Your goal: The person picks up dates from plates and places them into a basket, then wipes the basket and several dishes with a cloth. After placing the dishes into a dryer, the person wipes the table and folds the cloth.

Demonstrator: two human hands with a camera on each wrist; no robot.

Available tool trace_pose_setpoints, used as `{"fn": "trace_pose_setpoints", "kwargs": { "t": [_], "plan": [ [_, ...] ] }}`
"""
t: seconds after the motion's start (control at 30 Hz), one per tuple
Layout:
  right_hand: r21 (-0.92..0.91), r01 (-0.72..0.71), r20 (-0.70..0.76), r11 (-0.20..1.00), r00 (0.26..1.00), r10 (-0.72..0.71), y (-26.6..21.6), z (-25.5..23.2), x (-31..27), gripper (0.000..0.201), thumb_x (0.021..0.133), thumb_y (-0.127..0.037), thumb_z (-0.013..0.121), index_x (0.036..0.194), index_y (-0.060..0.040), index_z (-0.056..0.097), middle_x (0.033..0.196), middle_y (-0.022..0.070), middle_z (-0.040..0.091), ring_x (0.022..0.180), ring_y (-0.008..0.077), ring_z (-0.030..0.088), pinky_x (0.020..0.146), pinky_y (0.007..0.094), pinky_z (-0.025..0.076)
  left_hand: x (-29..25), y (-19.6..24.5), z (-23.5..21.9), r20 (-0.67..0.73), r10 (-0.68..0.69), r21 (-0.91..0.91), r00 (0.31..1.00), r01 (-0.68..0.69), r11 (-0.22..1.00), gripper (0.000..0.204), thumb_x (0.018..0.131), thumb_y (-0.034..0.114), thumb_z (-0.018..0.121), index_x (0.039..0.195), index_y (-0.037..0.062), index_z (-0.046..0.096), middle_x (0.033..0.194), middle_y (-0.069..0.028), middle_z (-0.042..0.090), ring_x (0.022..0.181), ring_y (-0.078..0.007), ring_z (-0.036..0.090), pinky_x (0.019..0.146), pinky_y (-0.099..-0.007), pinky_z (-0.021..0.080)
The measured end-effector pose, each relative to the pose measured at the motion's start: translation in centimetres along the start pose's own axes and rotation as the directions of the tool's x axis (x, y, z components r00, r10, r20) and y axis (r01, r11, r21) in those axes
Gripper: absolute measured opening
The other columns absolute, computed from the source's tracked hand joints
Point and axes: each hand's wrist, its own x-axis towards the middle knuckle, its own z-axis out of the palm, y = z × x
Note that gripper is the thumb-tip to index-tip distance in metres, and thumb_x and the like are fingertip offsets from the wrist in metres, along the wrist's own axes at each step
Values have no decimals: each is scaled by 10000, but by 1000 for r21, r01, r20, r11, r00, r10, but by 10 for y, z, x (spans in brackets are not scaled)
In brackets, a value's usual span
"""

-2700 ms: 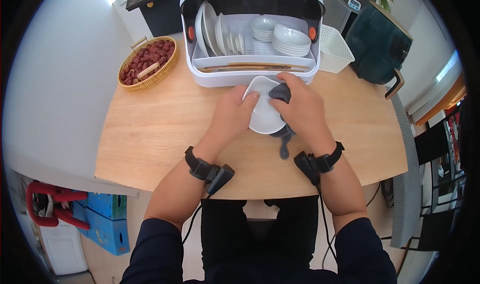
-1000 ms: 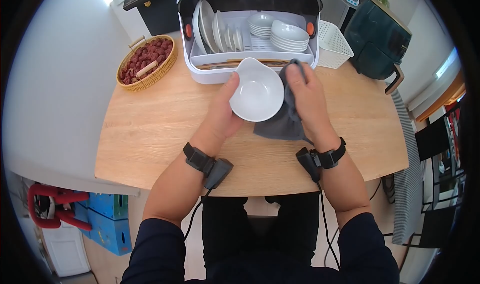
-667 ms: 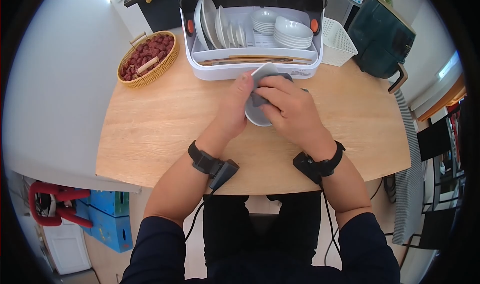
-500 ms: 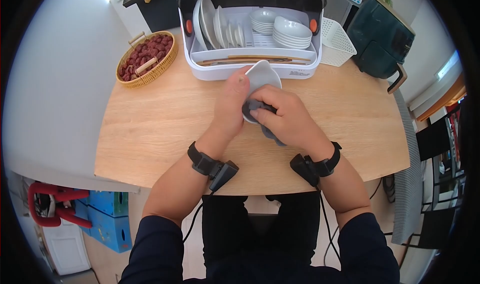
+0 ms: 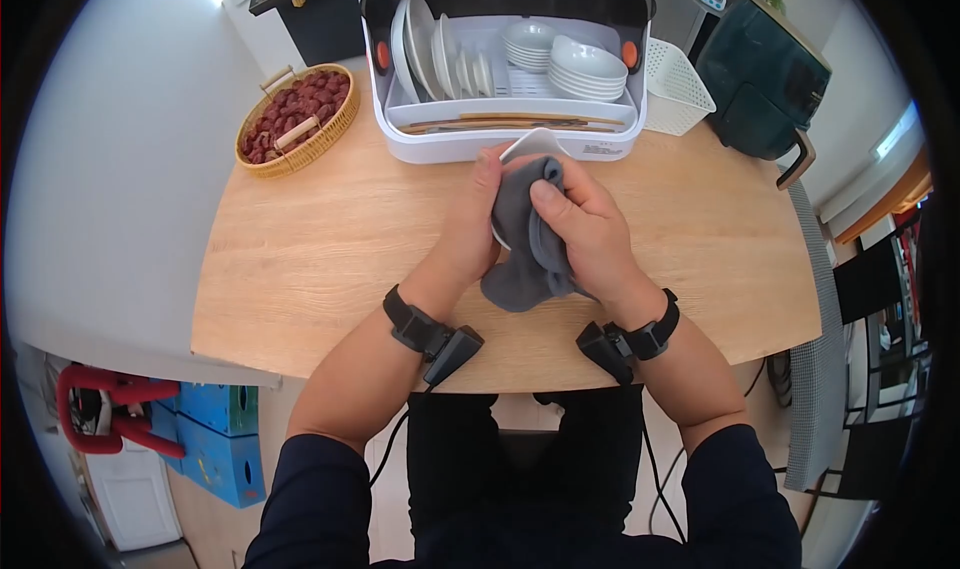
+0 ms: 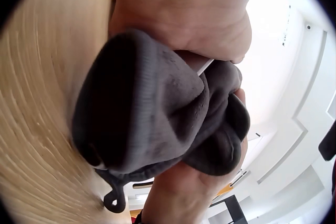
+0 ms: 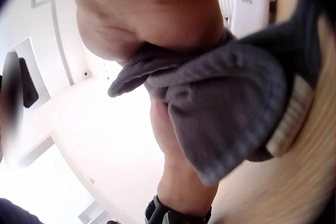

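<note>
In the head view a white bowl (image 5: 538, 145) is held above the table, mostly covered by a grey cloth (image 5: 520, 219). The left hand (image 5: 470, 214) grips the bowl's left side, thumb up along the rim. On the other side the right hand (image 5: 595, 229) pinches the cloth between thumb and fingers against the bowl. Cloth hangs below both hands. The left wrist view shows the cloth (image 6: 173, 108) bunched under the left hand (image 6: 184, 14), a sliver of white edge beside it. In the right wrist view the cloth (image 7: 226, 103) drapes from the right hand (image 7: 152, 14).
A white dish cabinet (image 5: 510, 150) with plates, stacked bowls and chopsticks stands open behind the hands. At left is a basket of red fruit (image 5: 305, 109); at right, a white perforated basket (image 5: 680, 89) and a dark green appliance (image 5: 760, 79). The wooden table (image 5: 300, 269) lies beneath.
The bowl has tilted, its inside turning out of sight. The right hand has turned and shifted slightly right, and the cloth now spreads over the bowl's front rather than bunching inside it.
</note>
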Motion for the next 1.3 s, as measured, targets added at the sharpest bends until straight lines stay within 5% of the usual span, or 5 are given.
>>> {"fn": "trace_pose_setpoints", "kwargs": {
  "t": [0.2, 0.4, 0.7, 1.17, 1.3],
  "plan": [
    [-527, -197, 126, 827, 944, 305, -12, -10, 5, 248, 1010, -203, 617, 1180, -24, 612, 1060, 79, 653, 895, 165, 611, 823, 313, 506, 1, 1, 0, -34, 104, 106, 994, -100, 989, 720, 1073, 624, 369, 1469, 31, 464, 1362, -118, 598, 1249, -220, 592, 1075, -393, 486],
    [-602, 314, -19, 735, 914, -405, 3, -3, 8, 211, 1004, -173, 599, 1167, -40, 612, 1070, 79, 629, 857, 209, 609, 807, 322, 504, -1, 5, 16, 26, 29, 63, 999, -30, 998, 723, 1062, 643, 382, 1439, 36, 500, 1332, -105, 611, 1241, -207, 596, 1063, -377, 489],
    [-509, -104, 346, 854, 884, 314, -26, -33, 8, 225, 1011, -209, 626, 1107, -8, 658, 897, -2, 660, 811, 106, 592, 760, 281, 501, 6, 23, -11, -135, 165, 34, 977, -162, 986, 577, 1056, 490, 525, 1419, 41, 517, 1313, -107, 641, 1206, -238, 629, 1042, -387, 501],
    [-386, 171, -140, 906, 960, -241, -5, -25, 14, 313, 1043, -236, 601, 1246, -3, 645, 1335, 112, 607, 1176, 233, 578, 1009, 337, 453, -1, 14, -1, -159, -137, 147, 978, 161, 976, 436, 1113, 383, 414, 1367, 46, 525, 1175, -107, 688, 967, -165, 715, 674, -307, 621],
    [-774, 387, 87, 502, 849, -521, -5, -17, 13, 270, 954, -151, 687, 1191, -22, 692, 1301, 155, 628, 1111, 320, 607, 947, 396, 505, 0, 21, 8, -296, -18, 105, 955, 52, 993, 429, 1109, 377, 433, 1407, 75, 496, 1262, -86, 654, 1043, -188, 693, 754, -334, 614]
  ]
}}
